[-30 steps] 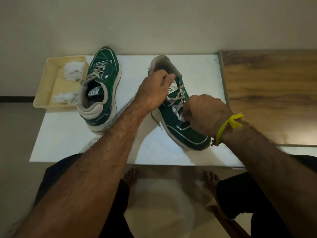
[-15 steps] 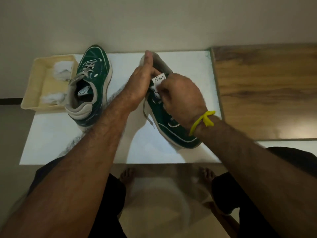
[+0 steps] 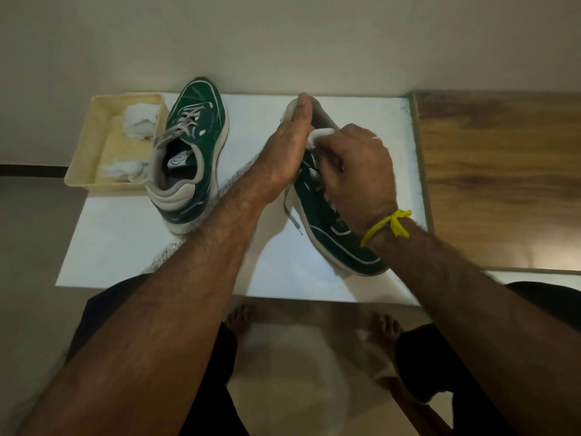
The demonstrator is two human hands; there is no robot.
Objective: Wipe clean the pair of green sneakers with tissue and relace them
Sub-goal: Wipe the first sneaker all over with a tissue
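Right sneaker (image 3: 317,212) lies on the white counter (image 3: 125,247), heel toward the wall, toe pointing back at the person, angled to the right. Left hand (image 3: 284,158) lies along the shoe's left side, thumb stretched up to the heel collar; its grip wraps the heel end, though the fingers themselves are hidden behind the shoe. Right hand (image 3: 358,168) sits over the lacing area, fingers curled down; the tongue (image 3: 319,136), white with a pale tag, shows at its fingertips and appears pinched there, so the grip reads as grasping the tongue. A loose lace end (image 3: 294,220) hangs off the shoe's left side onto the counter. A yellow thread band (image 3: 388,225) is knotted round the right wrist.

Left sneaker (image 3: 188,158) stands upright well apart to the left, toe toward the wall, laces threaded but slack near the top. Just beside it, touching its left side, a cream tray (image 3: 85,158) overhangs the counter's left edge. Two crumpled tissue wads (image 3: 138,121) lie in the tray, one far, one near.

A wooden board (image 3: 503,184) adjoins the counter on the right. Bare feet (image 3: 239,319) show on the floor below.
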